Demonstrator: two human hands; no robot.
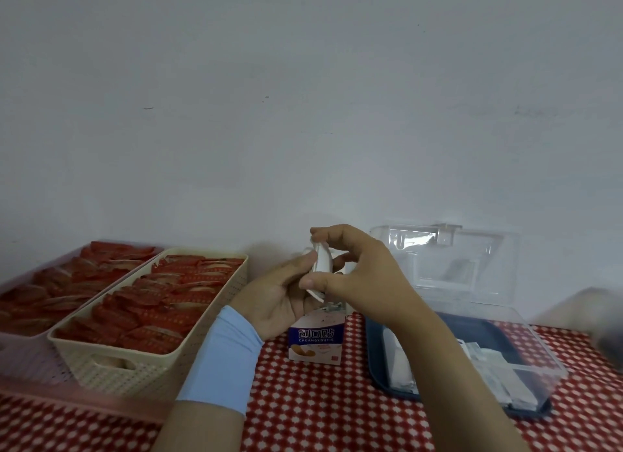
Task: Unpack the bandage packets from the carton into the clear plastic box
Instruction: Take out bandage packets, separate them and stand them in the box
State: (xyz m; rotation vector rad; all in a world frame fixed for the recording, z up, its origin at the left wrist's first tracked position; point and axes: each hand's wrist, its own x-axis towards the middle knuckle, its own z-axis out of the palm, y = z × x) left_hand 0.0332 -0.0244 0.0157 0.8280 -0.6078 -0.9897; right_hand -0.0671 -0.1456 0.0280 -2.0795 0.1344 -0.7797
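Note:
A small white and purple bandage carton (316, 345) stands upright on the red patterned tablecloth, its top open. Just above it, my left hand (283, 293) and my right hand (357, 269) together pinch a thin stack of white bandage packets (322, 261). The left hand supports the stack from the left, and the right thumb and fingers grip it from the right. The clear plastic box (526, 343) with a dark blue base sits to the right, its lid (448, 259) raised against the wall. Several white packets (502, 370) lie inside it.
A cream woven basket (111, 360) full of red packets stands at the left, beside a pink tray (30, 377) holding more of them. A white wall rises right behind the table. A blurred grey shape (603, 327) sits at the right edge.

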